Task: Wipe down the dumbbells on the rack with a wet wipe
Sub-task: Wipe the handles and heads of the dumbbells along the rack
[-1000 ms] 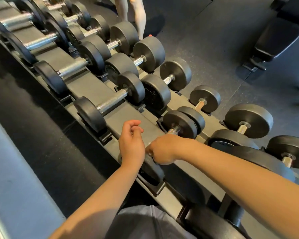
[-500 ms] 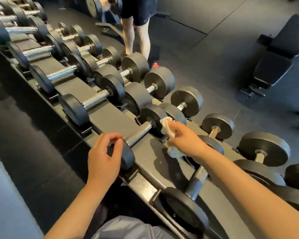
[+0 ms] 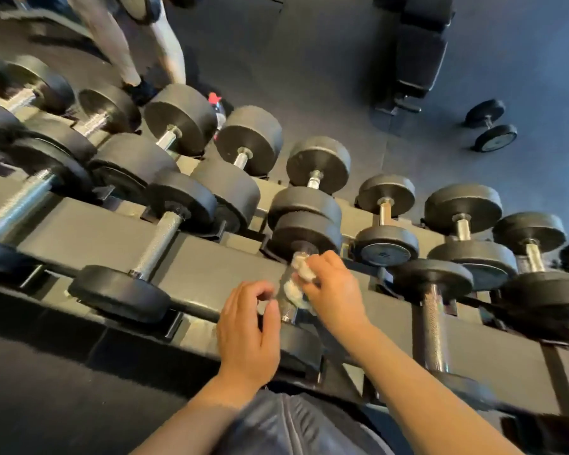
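A black rack (image 3: 211,267) holds two rows of black dumbbells with steel handles. Right in front of me lies one dumbbell (image 3: 304,236) of the near row. My right hand (image 3: 334,295) holds a crumpled white wet wipe (image 3: 298,277) against its knurled handle. My left hand (image 3: 248,333) hovers with loosely curled fingers over the near end of that dumbbell, holding nothing; whether it touches the weight I cannot tell. The near weight is partly hidden under my hands.
More dumbbells lie to the left (image 3: 138,257) and right (image 3: 432,307) on the rack. A person's legs (image 3: 138,50) stand behind the rack at top left. A black bench (image 3: 414,50) and a loose dumbbell (image 3: 490,129) sit on the floor beyond.
The view has swung right along the rack. My right hand has brought the wipe onto a dumbbell handle in front of me, and my left hand has come in beside it.
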